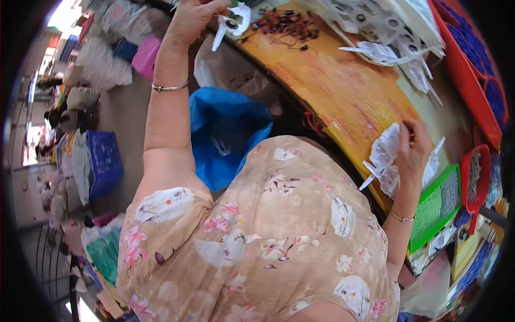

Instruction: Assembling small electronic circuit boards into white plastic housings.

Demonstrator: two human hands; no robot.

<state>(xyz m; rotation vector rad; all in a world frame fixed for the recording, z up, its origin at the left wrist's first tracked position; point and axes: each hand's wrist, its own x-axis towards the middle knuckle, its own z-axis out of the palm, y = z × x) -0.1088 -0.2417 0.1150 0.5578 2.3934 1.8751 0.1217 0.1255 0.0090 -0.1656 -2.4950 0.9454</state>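
My left hand (194,20) reaches to the top edge of the view, its fingers closed at the edge of a white plastic part (244,21) with a dark round insert and a thin stem. Part of that hand is cut off. My right hand (414,144) is at the right side of the table, fingers bent and pinching a white moulded plastic piece (387,142) with a short prong. Another white piece (432,163) lies just beyond that hand. A bundle of thin red and black wires (287,27) rests on the table's far left part.
Yellow-orange sheeting covers the table (327,80). More white plastic parts (381,51) are heaped at the back. To the right are a red tray (466,70) of blue pieces, a red scoop (476,177) and a green tray (437,206). A blue bag (230,118) gapes beside my lap.
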